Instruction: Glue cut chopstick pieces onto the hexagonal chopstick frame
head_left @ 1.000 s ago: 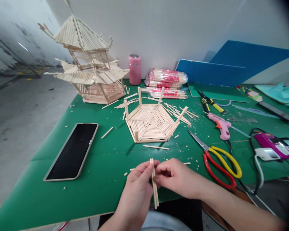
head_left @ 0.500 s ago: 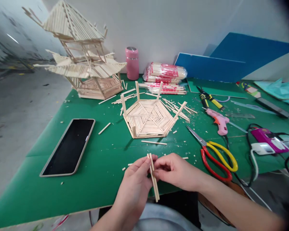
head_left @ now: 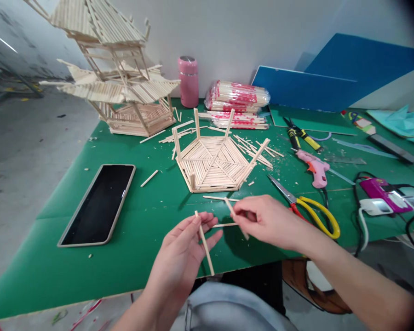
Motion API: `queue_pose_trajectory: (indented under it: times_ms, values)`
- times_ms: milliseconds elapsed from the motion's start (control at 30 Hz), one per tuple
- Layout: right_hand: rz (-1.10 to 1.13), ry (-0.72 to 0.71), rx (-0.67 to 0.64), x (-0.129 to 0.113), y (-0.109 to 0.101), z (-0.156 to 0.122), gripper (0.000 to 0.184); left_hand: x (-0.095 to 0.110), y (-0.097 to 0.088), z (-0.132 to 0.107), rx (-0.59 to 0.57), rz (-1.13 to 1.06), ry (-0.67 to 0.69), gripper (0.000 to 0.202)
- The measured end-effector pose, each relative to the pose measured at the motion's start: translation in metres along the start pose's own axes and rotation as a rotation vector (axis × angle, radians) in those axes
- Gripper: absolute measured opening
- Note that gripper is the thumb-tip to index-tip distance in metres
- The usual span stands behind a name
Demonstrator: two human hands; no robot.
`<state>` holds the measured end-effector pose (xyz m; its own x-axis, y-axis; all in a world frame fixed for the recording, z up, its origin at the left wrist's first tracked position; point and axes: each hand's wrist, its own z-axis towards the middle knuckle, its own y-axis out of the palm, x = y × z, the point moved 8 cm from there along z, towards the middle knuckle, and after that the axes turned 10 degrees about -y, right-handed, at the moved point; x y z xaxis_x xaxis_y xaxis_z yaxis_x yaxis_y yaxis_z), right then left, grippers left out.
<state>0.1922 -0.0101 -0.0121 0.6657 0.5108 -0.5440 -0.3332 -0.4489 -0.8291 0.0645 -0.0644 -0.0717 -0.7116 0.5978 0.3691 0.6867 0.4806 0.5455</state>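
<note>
My left hand (head_left: 182,250) pinches one thin wooden stick (head_left: 204,241) near the table's front edge, its other fingers spread. My right hand (head_left: 267,220) pinches a second wooden stick (head_left: 237,219) a little to the right, apart from the first. Just beyond both hands sits a hexagonal stick base (head_left: 214,163) with upright posts at its corners. A loose stick (head_left: 219,198) lies between the base and my hands. The red and yellow scissors (head_left: 308,211) lie right beside my right hand.
A stick pagoda (head_left: 113,78) stands at the back left. A phone (head_left: 98,202) lies at the left. Pink bottle (head_left: 188,82), wrapped chopstick packs (head_left: 238,99), pink glue gun (head_left: 312,168), yellow pliers (head_left: 301,138), blue boards (head_left: 317,89) and cables (head_left: 382,204) fill the back and right of the green mat (head_left: 134,257).
The two sticks held together in both hands have been separated: my right hand took one up and to the right, my left kept the other. The view tilted slightly.
</note>
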Motion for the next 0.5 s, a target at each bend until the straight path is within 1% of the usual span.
queue_pose_trajectory:
  times_ms: [67,100,133,200,333,400,500]
  values:
    - [-0.401,0.014,-0.016,0.008,-0.014,-0.002,0.019,0.009,-0.007,-0.001,0.024,-0.002,0.022,0.006]
    - [-0.533,0.025,-0.045,0.013,-0.016,-0.003,0.019,0.012,-0.009,-0.002,0.03,-0.002,0.033,0.006]
    - [-0.615,0.034,-0.078,0.018,-0.016,-0.004,0.018,0.016,-0.012,-0.002,0.036,-0.003,0.042,0.007]
    - [-0.669,0.039,-0.114,0.026,-0.014,-0.006,0.018,0.021,-0.016,-0.003,0.048,-0.009,0.061,0.009]
    - [-0.676,0.025,-0.116,0.029,-0.01,-0.008,0.015,0.026,-0.018,-0.004,0.078,-0.03,0.087,0.015]
    - [-0.671,0.033,-0.089,0.027,-0.012,-0.007,0.015,0.025,-0.017,-0.005,0.079,-0.027,0.085,0.016]
    - [-0.65,0.037,-0.002,0.019,-0.016,0.001,0.015,0.023,-0.014,-0.005,0.07,-0.02,0.077,0.015]
